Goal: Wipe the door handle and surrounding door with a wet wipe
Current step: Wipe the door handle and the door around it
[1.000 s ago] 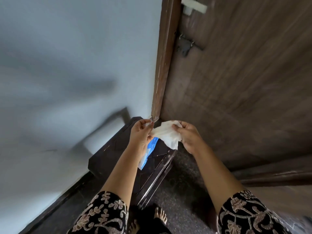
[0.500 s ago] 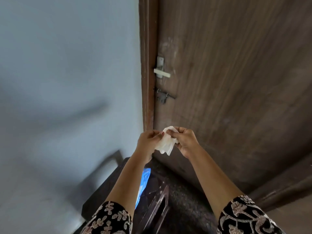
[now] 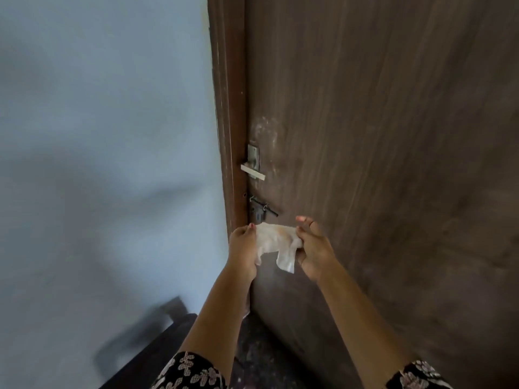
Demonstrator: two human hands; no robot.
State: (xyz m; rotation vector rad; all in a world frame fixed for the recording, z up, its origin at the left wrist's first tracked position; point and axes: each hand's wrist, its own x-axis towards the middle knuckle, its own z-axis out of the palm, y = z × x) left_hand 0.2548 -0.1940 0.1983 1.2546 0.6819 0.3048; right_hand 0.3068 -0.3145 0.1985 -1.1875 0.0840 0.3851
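A white wet wipe (image 3: 276,244) is stretched between my two hands, crumpled, with one corner hanging down. My left hand (image 3: 243,249) pinches its left end and my right hand (image 3: 313,248) grips its right end. Both hands are held in front of the dark brown wooden door (image 3: 393,164), below the hardware. The pale metal lever handle (image 3: 252,169) on its plate sits above my hands near the door's left edge. A dark latch bolt (image 3: 262,209) lies between the handle and the wipe. Whitish smudges mark the door around the handle.
The brown door frame (image 3: 229,122) runs vertically left of the door, beside a pale blue wall (image 3: 106,136). A dark piece of furniture (image 3: 157,352) stands low against the wall at bottom left. The dark speckled floor (image 3: 261,357) shows between my forearms.
My view has tilted up, so the handle and latch now sit mid-frame. My hands have risen closer to the latch and pulled the wipe wider apart. The blue pack has left the view.
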